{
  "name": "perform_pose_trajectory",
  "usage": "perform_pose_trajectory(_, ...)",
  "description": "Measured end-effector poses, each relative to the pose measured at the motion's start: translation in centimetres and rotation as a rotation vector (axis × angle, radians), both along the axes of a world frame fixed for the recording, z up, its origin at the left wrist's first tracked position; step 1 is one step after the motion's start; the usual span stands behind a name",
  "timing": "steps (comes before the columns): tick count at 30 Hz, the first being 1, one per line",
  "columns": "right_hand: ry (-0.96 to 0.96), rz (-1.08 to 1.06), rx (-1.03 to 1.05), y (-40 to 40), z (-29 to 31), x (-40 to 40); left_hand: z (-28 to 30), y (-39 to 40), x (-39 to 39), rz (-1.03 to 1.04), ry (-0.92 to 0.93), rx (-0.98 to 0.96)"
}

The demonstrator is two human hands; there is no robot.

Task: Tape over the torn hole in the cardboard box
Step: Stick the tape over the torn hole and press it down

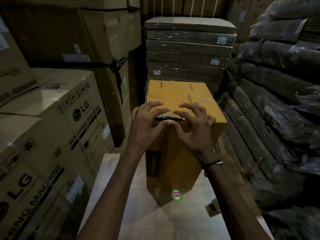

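Observation:
A yellow cardboard box point(174, 94) stands upright in front of me on a pale surface. Along its near top edge runs a dark torn hole point(168, 118), partly covered by my fingers. My left hand point(147, 122) rests on the box's near left corner, fingers spread over the top and thumb pressing at the hole. My right hand point(194, 125) mirrors it on the right, fingers splayed, thumb meeting the left thumb. Shiny clear tape point(204, 99) shows on the top near the right edge. Neither hand grips anything. No tape roll is in view.
Large LG washing-machine cartons point(57, 129) are stacked close on the left. Plastic-wrapped flat cartons point(188, 49) stand behind the box, and dark wrapped bundles point(277, 101) fill the right. The pale surface point(155, 222) under the box extends toward me.

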State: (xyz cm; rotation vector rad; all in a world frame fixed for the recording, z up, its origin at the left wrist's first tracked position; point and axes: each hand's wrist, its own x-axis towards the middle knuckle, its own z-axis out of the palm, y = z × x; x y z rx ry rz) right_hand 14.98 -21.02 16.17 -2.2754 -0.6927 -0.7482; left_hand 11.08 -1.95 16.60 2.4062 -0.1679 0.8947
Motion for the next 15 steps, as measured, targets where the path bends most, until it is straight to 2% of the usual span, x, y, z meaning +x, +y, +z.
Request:
perform_pose_trajectory(3,-0.008,-0.010,-0.117,0.5,-0.3,0.6,-0.3,0.4,0.5,0.021,0.028,0.005)
perform_pose_trajectory(15,-0.002,-0.148,-0.092,-3.0,-1.1,0.4,-1.5,3.3,-1.4,0.259,0.094,0.035)
